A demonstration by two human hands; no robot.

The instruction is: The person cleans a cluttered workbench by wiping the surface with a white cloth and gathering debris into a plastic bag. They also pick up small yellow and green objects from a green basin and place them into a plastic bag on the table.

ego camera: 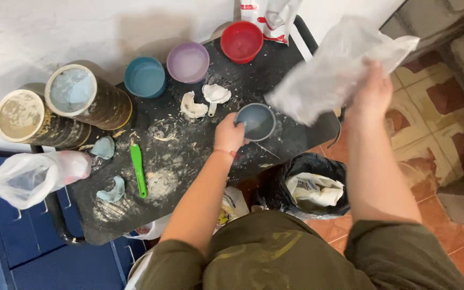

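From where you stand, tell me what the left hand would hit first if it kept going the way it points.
The left hand already grips the rim of the grey bowl. Pushing on up the black table, it would probably meet the red bowl near the far edge, though depth is unclear.

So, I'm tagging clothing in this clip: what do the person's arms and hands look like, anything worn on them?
Both forearms are bare, with no sleeves and no gloves in view. The left hand has a thin red band around its wrist. The right hand is motion-blurred; no band, ring or watch can be made out on it.
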